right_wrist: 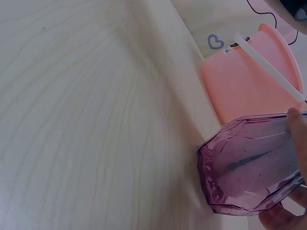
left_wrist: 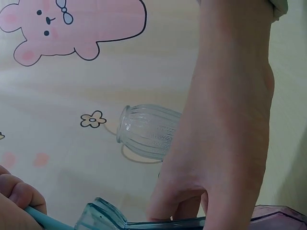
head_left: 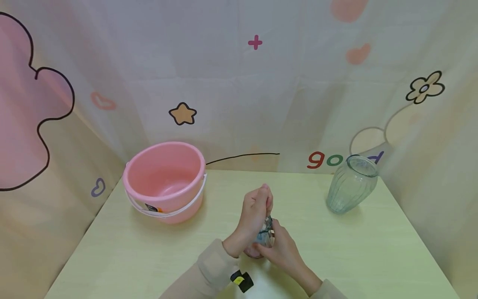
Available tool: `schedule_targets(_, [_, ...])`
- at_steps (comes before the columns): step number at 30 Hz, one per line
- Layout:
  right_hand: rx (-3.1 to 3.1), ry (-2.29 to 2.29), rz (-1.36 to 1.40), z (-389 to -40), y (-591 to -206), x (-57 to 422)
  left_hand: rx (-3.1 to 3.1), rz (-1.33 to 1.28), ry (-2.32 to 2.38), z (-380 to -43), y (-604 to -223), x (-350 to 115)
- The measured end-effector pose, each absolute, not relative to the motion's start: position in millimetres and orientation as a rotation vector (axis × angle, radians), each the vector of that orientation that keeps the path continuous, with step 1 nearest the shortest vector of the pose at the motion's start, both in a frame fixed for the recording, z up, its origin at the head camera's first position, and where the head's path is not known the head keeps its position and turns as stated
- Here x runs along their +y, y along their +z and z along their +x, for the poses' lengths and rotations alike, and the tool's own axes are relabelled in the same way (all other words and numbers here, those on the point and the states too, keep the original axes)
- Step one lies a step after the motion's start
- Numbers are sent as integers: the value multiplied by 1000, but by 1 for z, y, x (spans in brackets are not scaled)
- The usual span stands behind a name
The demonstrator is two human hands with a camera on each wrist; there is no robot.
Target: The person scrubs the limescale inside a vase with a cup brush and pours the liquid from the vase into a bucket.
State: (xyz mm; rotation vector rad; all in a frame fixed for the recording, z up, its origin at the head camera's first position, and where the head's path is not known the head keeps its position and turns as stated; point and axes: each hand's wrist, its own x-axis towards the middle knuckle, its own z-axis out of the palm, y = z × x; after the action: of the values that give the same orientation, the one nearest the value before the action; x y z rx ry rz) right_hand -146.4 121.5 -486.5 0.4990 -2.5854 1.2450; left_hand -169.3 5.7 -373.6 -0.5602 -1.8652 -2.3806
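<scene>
In the head view, a glass vase stands near the table's front edge between the hands. Its faceted body is purple-pink in the right wrist view and turns bluish toward the neck. My left hand is curled into a fist above the mouth and grips a light blue stick that runs down into the neck. A dark, slim shape shows inside the glass; its end is too blurred to identify. With fingers and thumb around the vase's side, my right hand holds it.
A pink bucket with a white handle stands at the back left. At the back right, a clear ribbed glass vase stands on the pale wood table. A printed curtain hangs behind and along the sides.
</scene>
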Motion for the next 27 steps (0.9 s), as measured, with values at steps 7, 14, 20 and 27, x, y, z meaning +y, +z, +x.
schedule_targets(7, [-2558, 1244, 530, -148, -488, 122, -1908, -612, -2373, -170, -370, 4])
schedule_targets(14, [-2575, 1231, 504, -149, -489, 120, -1873, -597, -2332, -169, -365, 6])
schedule_targets(20, [-2603, 1233, 449, -148, -487, 118, -1831, -632, -2267, -174, -357, 7])
schedule_targets(27, [-2635, 1218, 383, -148, -484, 116, -1852, -656, -2243, -176, -351, 5])
